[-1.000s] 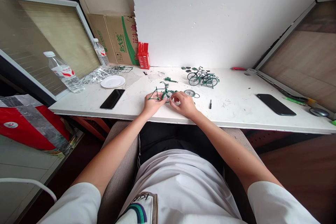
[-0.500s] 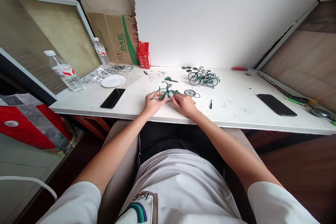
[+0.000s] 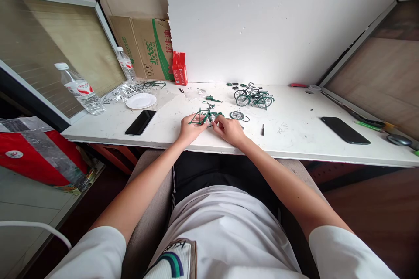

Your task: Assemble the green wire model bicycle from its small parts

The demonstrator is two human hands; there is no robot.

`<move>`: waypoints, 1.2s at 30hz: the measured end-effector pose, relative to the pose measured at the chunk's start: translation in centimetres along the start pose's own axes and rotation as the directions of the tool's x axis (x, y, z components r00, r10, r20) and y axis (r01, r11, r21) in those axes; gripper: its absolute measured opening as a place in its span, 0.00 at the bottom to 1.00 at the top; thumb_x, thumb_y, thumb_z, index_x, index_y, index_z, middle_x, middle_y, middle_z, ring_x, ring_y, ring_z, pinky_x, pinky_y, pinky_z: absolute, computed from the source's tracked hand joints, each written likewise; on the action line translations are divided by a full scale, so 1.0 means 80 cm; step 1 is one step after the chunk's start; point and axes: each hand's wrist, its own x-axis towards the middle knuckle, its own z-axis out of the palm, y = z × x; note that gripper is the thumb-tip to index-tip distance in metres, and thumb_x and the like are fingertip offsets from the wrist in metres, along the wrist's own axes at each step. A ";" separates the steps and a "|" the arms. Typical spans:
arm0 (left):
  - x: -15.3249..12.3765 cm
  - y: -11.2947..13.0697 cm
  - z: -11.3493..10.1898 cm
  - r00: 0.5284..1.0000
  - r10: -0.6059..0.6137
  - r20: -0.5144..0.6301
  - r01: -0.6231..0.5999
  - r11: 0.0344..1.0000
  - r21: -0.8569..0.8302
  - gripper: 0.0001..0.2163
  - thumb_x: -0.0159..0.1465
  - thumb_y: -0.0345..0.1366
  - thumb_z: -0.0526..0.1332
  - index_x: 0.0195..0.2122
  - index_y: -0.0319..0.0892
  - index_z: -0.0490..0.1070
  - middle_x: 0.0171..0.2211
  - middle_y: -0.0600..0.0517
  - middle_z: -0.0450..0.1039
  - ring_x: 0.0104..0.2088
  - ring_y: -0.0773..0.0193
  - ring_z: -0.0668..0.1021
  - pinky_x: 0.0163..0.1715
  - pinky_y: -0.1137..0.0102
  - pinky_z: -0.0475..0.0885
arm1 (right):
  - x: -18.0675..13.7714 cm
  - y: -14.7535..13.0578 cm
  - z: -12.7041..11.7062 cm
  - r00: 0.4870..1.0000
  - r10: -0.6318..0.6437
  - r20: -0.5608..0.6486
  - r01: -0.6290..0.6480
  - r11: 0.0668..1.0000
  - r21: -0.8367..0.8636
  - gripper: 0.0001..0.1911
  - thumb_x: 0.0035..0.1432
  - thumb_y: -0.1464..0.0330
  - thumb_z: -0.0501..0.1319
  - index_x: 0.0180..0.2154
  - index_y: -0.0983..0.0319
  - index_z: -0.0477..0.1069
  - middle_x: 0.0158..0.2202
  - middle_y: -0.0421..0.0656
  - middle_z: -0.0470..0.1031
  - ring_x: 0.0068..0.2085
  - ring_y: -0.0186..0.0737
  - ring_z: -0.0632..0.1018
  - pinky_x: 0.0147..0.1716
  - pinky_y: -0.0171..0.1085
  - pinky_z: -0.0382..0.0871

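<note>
A small green model bicycle (image 3: 207, 116) with its handlebar up and one spoked wheel showing is held low over the white table. My left hand (image 3: 192, 129) is closed around its lower frame. At the wheel's right side, the bent fingers of my right hand (image 3: 228, 130) are pinched against the bicycle; part of the grip is hidden. A loose spoked wheel (image 3: 236, 115) and a thin black ring (image 3: 245, 118) lie just beyond my right hand. Behind the model rests a green plastic piece (image 3: 213, 98).
Assembled model bicycles (image 3: 253, 97) stand at the back. A phone (image 3: 140, 122), paper plate (image 3: 141, 100) and water bottle (image 3: 81, 89) are on the left. A small black stick (image 3: 263, 129) lies to the right, with a dark phone (image 3: 345, 130) farther over and a red box (image 3: 180, 69) behind.
My right-hand fingers have shifted very slightly at the wheel. My left hand and the model bicycle stay almost in place.
</note>
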 end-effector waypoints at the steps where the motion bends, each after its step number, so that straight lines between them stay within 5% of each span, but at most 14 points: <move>1: 0.000 0.000 0.000 1.000 -0.005 0.009 0.005 1.000 -0.006 0.14 0.54 0.40 0.77 0.38 0.39 0.82 0.37 0.44 0.85 0.39 0.54 0.86 0.44 0.61 0.82 | 0.000 0.000 0.000 1.000 -0.004 0.003 0.004 1.000 -0.008 0.13 0.73 0.59 0.56 0.39 0.58 0.72 0.27 0.42 0.78 0.27 0.41 0.76 0.29 0.37 0.56; 7: 0.000 -0.003 0.000 1.000 0.012 0.018 -0.012 1.000 -0.012 0.14 0.55 0.41 0.76 0.38 0.39 0.82 0.37 0.44 0.85 0.39 0.54 0.86 0.43 0.61 0.82 | 0.002 -0.003 -0.004 0.999 -0.012 0.034 0.014 0.999 -0.050 0.22 0.77 0.57 0.51 0.31 0.59 0.70 0.24 0.43 0.75 0.24 0.40 0.73 0.28 0.38 0.52; 16: 0.002 -0.008 0.000 1.000 0.022 0.000 -0.022 1.000 -0.020 0.14 0.54 0.41 0.76 0.37 0.39 0.82 0.35 0.45 0.84 0.37 0.56 0.85 0.41 0.63 0.82 | -0.001 -0.003 -0.004 1.000 0.010 -0.019 -0.010 0.999 0.039 0.12 0.72 0.58 0.59 0.44 0.60 0.73 0.26 0.39 0.78 0.26 0.39 0.77 0.30 0.36 0.60; 36: -0.002 0.006 -0.001 0.998 0.002 0.062 0.001 0.999 -0.036 0.18 0.54 0.46 0.78 0.39 0.39 0.82 0.40 0.43 0.85 0.40 0.54 0.85 0.41 0.64 0.82 | 0.003 0.001 -0.002 0.999 0.029 0.034 -0.026 0.997 -0.077 0.24 0.78 0.56 0.48 0.33 0.59 0.70 0.25 0.44 0.75 0.25 0.42 0.73 0.30 0.39 0.51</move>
